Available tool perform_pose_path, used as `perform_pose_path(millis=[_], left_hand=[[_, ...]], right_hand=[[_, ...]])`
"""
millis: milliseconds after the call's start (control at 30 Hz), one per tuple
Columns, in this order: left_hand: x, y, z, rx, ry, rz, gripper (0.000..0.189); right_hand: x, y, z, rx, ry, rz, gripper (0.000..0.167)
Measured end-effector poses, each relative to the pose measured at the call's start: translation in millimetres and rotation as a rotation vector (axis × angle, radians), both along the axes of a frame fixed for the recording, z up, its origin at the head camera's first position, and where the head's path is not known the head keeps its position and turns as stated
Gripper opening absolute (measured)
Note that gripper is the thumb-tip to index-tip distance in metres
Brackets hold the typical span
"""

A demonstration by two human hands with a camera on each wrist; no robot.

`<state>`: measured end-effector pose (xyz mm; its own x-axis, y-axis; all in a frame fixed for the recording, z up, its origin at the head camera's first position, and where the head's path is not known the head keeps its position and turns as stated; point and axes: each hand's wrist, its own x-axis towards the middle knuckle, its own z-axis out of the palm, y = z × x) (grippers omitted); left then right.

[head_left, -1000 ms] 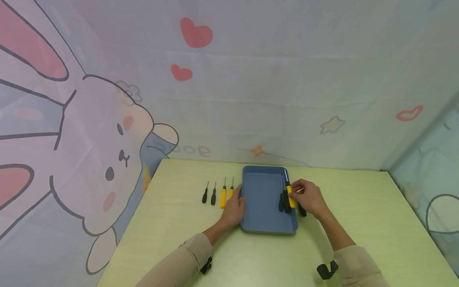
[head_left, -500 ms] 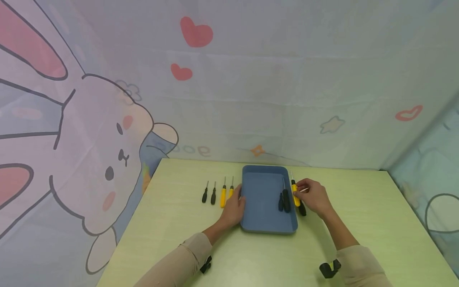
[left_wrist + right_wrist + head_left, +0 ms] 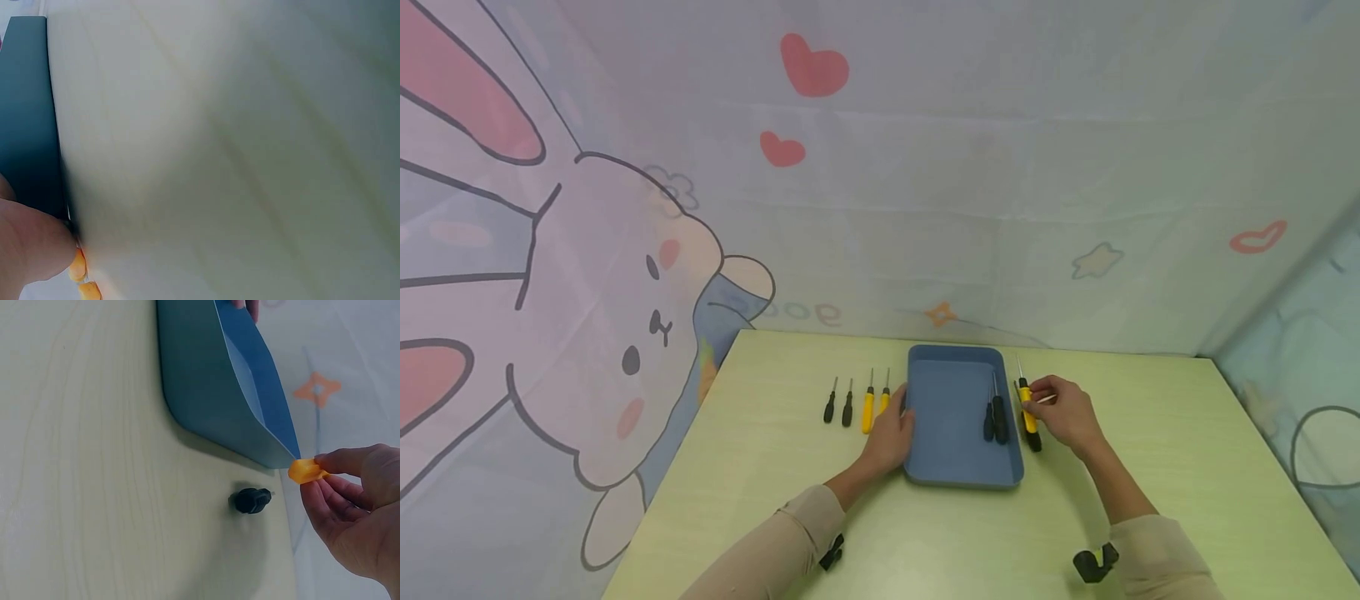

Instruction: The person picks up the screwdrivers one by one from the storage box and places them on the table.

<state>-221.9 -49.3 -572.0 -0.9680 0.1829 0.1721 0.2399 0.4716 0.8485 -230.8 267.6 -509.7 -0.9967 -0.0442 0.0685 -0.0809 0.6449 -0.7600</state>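
Observation:
My right hand [image 3: 1067, 412] pinches a yellow-handled screwdriver [image 3: 1027, 408] between thumb and fingers, just outside the right wall of the blue-grey tray [image 3: 955, 475]. In the right wrist view its yellow handle [image 3: 304, 470] shows end-on, raised above the table. Below it a black-handled screwdriver [image 3: 251, 500] lies beside the tray. My left hand [image 3: 889, 437] grips the tray's left wall, thumb over the rim. Two black screwdrivers, a small one [image 3: 988, 422] and a larger one [image 3: 1000, 419], lie inside the tray along its right side.
Left of the tray, two small black screwdrivers [image 3: 829, 408] and two yellow ones [image 3: 868, 408] lie in a row. My left hand partly covers the nearer yellow one. A printed cloth [image 3: 962, 208] hangs behind the table's back edge.
My right hand has carried the yellow screwdriver rightward, from over the tray's right edge to outside it, above the black screwdriver there. The left hand and tray have stayed put.

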Motion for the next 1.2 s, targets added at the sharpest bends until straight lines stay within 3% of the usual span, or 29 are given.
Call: perform_pose_path(millis=[1200], left_hand=[[-0.4,1.0,0.2,-0.007,-0.006,0.01,0.054]], right_hand=[[0.5,22,-23.3,0.023,-0.032,-0.083,0.032]])
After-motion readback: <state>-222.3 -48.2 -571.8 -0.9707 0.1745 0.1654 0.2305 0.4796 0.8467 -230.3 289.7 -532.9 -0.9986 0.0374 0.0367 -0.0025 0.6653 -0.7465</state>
